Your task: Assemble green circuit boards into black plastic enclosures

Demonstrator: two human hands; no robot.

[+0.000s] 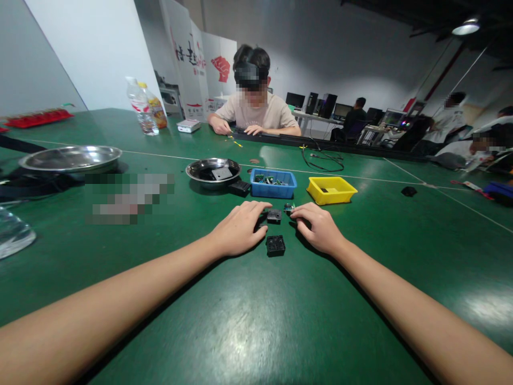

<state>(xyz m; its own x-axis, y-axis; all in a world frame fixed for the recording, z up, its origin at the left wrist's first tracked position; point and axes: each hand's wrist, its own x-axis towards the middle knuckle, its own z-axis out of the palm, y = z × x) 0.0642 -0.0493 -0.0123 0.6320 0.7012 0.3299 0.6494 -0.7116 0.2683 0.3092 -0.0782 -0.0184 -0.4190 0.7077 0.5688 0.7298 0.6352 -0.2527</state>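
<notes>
My left hand (239, 229) rests on the green table (224, 315), fingers apart, just left of a small black plastic part (274, 216). A second black housing (276, 245) lies nearer to me, its hollow side up. My right hand (318, 225) has its fingertips at a small green circuit board (288, 208), to the right of the black part. Behind the hands stand a blue tray (273, 189) with several circuit boards and a yellow tray (332, 191) with a small dark piece inside.
A steel bowl (213, 181) holds black and grey parts, with black pieces beside it. A larger steel dish (72, 159) stands at the left. Bottles (143, 107) and a black cable (323, 159) are farther back. Across the table, a person (256, 109) handles small parts.
</notes>
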